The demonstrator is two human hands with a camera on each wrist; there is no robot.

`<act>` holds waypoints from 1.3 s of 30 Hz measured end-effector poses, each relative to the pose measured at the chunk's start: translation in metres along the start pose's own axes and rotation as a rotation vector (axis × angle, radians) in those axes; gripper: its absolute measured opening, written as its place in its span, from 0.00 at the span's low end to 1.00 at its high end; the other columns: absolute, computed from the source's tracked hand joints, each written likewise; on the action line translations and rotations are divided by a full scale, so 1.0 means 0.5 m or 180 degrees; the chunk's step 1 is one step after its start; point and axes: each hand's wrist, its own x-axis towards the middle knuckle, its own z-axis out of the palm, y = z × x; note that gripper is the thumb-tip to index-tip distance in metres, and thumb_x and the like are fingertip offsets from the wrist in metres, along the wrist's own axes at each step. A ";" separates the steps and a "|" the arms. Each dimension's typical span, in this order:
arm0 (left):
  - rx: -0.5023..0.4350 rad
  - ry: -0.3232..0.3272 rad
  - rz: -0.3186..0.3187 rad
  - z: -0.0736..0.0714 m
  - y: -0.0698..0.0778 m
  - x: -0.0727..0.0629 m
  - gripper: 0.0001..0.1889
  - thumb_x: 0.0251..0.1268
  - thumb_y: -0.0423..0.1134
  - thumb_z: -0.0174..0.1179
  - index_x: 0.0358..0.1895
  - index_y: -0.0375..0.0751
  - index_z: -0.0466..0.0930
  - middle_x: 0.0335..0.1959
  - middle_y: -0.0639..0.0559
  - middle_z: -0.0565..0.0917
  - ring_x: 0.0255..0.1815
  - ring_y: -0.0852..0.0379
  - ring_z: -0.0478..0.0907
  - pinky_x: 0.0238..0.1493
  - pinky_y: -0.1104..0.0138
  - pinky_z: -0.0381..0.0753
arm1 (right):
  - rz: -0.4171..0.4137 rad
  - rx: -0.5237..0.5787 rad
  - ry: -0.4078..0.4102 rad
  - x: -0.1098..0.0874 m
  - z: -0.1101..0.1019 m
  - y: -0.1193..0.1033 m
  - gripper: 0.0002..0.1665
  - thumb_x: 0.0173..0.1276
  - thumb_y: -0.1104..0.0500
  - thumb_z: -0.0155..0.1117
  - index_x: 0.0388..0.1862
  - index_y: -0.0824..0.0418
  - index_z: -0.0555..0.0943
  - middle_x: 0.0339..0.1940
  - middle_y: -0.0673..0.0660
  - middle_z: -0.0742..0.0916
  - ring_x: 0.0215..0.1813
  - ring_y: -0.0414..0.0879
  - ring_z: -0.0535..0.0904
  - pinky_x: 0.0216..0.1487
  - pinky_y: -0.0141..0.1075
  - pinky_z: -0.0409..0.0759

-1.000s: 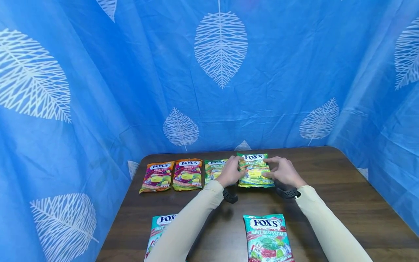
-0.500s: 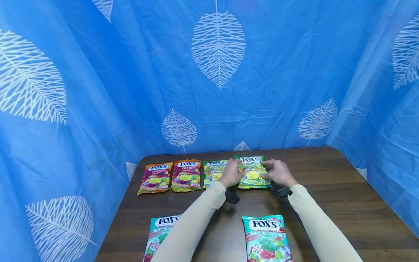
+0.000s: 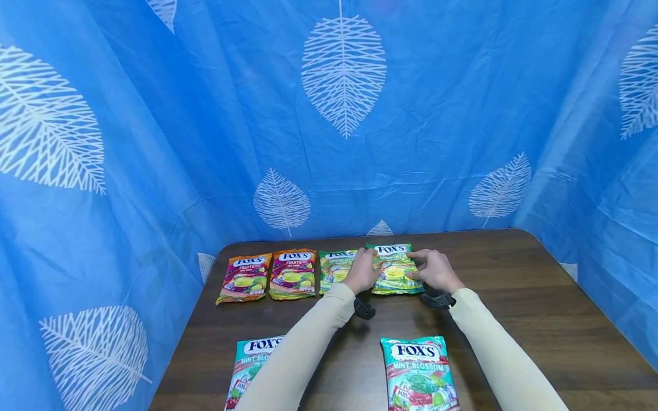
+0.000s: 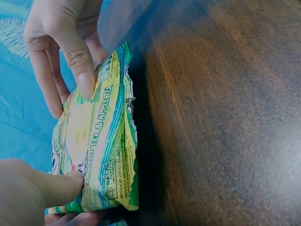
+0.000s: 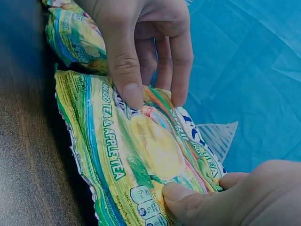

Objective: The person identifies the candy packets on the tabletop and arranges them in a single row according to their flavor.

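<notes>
A green and yellow Fox's Spring Tea candy bag (image 3: pixel 394 273) is held by its two sides at the back of the table. My left hand (image 3: pixel 361 272) grips its left side, thumb on the printed front and fingers under the edge, as the left wrist view shows. On the opposite side, my right hand (image 3: pixel 438 270) pinches the bag, with thumb on the front and a finger at the top edge. Another Spring Tea bag (image 3: pixel 335 268) lies just left, partly hidden behind my left hand. In the right wrist view the held bag (image 5: pixel 150 146) looks slightly tilted.
Two orange and purple Fox's Fruits bags (image 3: pixel 244 279) lie farther left in the same row. Nearer me are two teal Mint Blossom bags, one (image 3: pixel 420 374) between my forearms and one (image 3: pixel 252 362) partly under my left sleeve. Blue curtain (image 3: pixel 344 171) borders the wooden table (image 3: pixel 514 297).
Both hands have shifted the held candy bag slightly left, closer to the neighbouring Spring Tea bag. The last half second shows hardly any movement. The other bags stay where they were.
</notes>
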 end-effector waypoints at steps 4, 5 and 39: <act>-0.0009 -0.0036 -0.0038 0.000 0.000 -0.001 0.29 0.79 0.33 0.68 0.77 0.28 0.72 0.69 0.31 0.76 0.68 0.40 0.77 0.65 0.54 0.83 | -0.0037 -0.0022 -0.0029 0.000 0.001 0.000 0.33 0.71 0.64 0.80 0.72 0.70 0.82 0.70 0.74 0.81 0.46 0.55 0.88 0.43 0.47 0.89; -0.0013 -0.0043 -0.0048 0.000 0.000 -0.003 0.29 0.79 0.33 0.68 0.77 0.28 0.72 0.69 0.31 0.75 0.68 0.40 0.77 0.64 0.54 0.83 | -0.0041 -0.0028 -0.0033 0.000 0.002 -0.001 0.33 0.71 0.64 0.80 0.72 0.70 0.81 0.70 0.74 0.81 0.48 0.56 0.88 0.45 0.48 0.89; 0.0692 0.0165 -0.0104 0.008 0.030 -0.006 0.11 0.77 0.30 0.66 0.58 0.32 0.84 0.62 0.34 0.78 0.40 0.53 0.81 0.34 0.66 0.82 | -0.0165 -0.0145 -0.0008 -0.016 0.000 -0.007 0.30 0.72 0.65 0.78 0.70 0.74 0.82 0.75 0.76 0.76 0.55 0.64 0.85 0.51 0.56 0.87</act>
